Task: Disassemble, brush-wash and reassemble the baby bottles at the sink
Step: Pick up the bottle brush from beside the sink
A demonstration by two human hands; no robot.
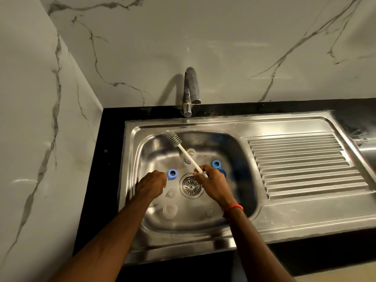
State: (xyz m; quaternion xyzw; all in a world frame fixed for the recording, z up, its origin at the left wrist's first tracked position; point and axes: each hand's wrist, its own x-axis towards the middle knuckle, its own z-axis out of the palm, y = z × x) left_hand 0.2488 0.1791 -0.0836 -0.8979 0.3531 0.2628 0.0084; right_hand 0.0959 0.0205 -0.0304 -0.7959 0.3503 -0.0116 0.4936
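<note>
My right hand (212, 183) grips the white handle of a bottle brush (184, 152), its bristle head raised toward the far left of the steel sink basin (154, 151). My left hand (151, 185) hovers over the basin floor with fingers curled; whether it holds anything is hidden. A blue bottle ring (172, 174) lies just right of that hand. Another blue ring (216, 164) sits beyond my right hand. A clear bottle (190, 154) lies behind the brush handle. Clear teats and caps (169, 209) rest on the near basin floor.
The drain strainer (190, 186) sits between my hands. A chrome tap (190, 89) stands at the back, with no water running. A ribbed drainboard (305, 165) extends to the right. Black countertop (105, 159) frames the sink, and marble walls rise at the left and back.
</note>
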